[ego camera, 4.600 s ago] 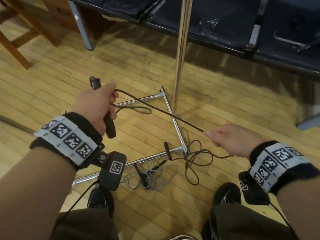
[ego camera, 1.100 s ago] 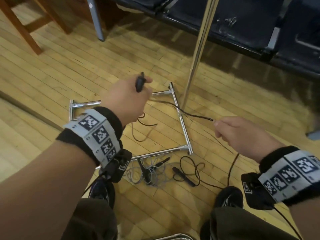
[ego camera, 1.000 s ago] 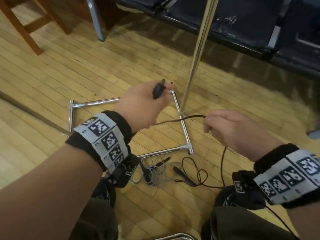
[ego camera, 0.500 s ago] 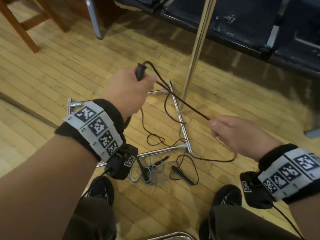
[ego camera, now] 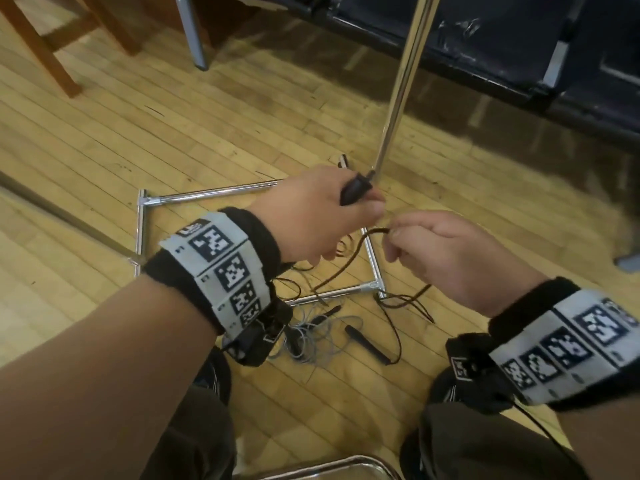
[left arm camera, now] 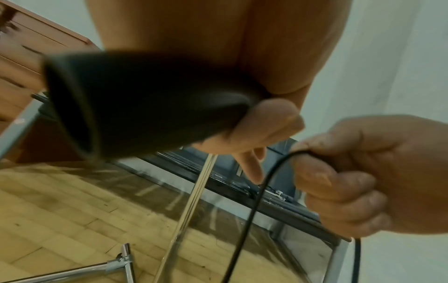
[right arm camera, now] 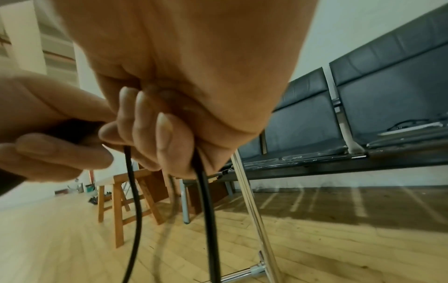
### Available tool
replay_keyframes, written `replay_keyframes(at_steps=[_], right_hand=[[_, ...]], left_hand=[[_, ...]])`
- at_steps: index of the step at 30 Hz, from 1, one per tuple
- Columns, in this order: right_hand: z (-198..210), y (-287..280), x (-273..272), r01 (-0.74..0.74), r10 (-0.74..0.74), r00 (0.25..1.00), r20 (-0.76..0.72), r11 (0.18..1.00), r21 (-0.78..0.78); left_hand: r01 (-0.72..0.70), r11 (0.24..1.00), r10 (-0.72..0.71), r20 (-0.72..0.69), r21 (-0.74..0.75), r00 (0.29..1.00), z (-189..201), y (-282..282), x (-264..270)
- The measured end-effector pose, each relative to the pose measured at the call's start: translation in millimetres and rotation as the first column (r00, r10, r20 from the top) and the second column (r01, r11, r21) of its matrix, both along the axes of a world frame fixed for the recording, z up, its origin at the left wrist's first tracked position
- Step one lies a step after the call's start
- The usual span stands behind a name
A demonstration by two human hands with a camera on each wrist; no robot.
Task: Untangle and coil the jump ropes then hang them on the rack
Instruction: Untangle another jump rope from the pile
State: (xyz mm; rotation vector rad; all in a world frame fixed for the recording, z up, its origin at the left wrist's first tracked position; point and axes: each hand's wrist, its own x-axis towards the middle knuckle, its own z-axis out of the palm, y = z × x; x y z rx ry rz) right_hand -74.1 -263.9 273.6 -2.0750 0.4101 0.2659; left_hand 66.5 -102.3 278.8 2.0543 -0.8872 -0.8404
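My left hand grips a black jump-rope handle, seen large in the left wrist view as a dark handle. My right hand pinches the black cord close beside the left fingers; the cord hangs in loops from both hands to the floor. The rope's other black handle lies on the floor. A grey jump rope lies tangled beside it. The chrome rack's upright pole rises from its floor frame just behind my hands.
A row of dark blue seats stands behind the rack. Wooden stool legs are at the far left. My shoes are on the wood floor below my hands. A chrome bar crosses the bottom edge.
My hands, held apart with the cord stretched between them, have come together again. The left hand dropped lower with the handle, and another loop of cord hangs from it.
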Motion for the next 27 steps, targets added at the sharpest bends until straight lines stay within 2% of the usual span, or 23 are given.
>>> replay_keyframes(at_steps=[3, 6, 8, 10, 13, 14, 15, 16, 18, 19, 21, 23, 25, 27], right_hand=[[0, 1, 4, 0.041, -0.045, 0.997, 0.06, 0.997, 0.071], [-5, -3, 2, 0.02, -0.025, 0.998, 0.058, 0.996, 0.091], [-8, -9, -2, 0.03, -0.032, 0.999, 0.017, 0.994, 0.105], [-12, -20, -7, 0.061, -0.058, 0.995, -0.075, 0.997, 0.044], [-19, -39, -17, 0.065, -0.141, 0.947, -0.289, 0.964, -0.256], [-20, -43, -21, 0.055, -0.18, 0.919, -0.351, 0.94, -0.336], [-21, -46, -23, 0.045, -0.211, 0.897, -0.389, 0.918, -0.395], [-20, -48, -25, 0.033, -0.229, 0.887, -0.401, 0.897, -0.44], [-16, -46, -25, 0.025, -0.224, 0.904, -0.363, 0.877, -0.479], [-13, -42, -23, 0.033, -0.201, 0.923, -0.329, 0.892, -0.451], [-6, -30, -17, 0.054, -0.125, 0.96, -0.251, 0.961, -0.272], [2, -16, -9, 0.063, -0.064, 0.987, -0.148, 0.998, -0.011], [10, -5, -2, 0.059, -0.05, 0.997, -0.064, 0.986, 0.155], [15, 1, 2, 0.079, -0.078, 0.997, -0.015, 0.966, 0.248]], left_hand=[[0.06, 0.998, -0.06, -0.017, 0.014, 0.998, -1, -3, -1], [0.032, 0.999, -0.033, 0.033, 0.017, 0.999, 3, -1, 5], [-0.114, 0.993, 0.115, 0.04, -0.021, 0.993, 6, 0, 11], [-0.348, 0.932, 0.348, -0.021, -0.097, 0.937, 9, 5, 20], [-0.639, 0.746, 0.615, -0.175, -0.186, 0.769, 13, 14, 37], [-0.696, 0.695, 0.661, -0.219, -0.182, 0.718, 14, 18, 40], [-0.717, 0.676, 0.676, -0.244, -0.172, 0.695, 13, 19, 41], [-0.702, 0.694, 0.662, -0.244, -0.16, 0.709, 12, 19, 40], [-0.593, 0.797, 0.576, -0.152, -0.114, 0.803, 7, 17, 34], [-0.532, 0.843, 0.526, -0.089, -0.079, 0.846, 6, 15, 29], [-0.441, 0.897, 0.441, -0.008, -0.037, 0.898, 2, 10, 21], [-0.352, 0.935, 0.353, 0.018, -0.035, 0.936, 2, 5, 13], [-0.235, 0.971, 0.237, 0.033, -0.05, 0.971, 1, 2, 6], [-0.117, 0.991, 0.118, 0.006, -0.065, 0.993, 2, -1, 0]])
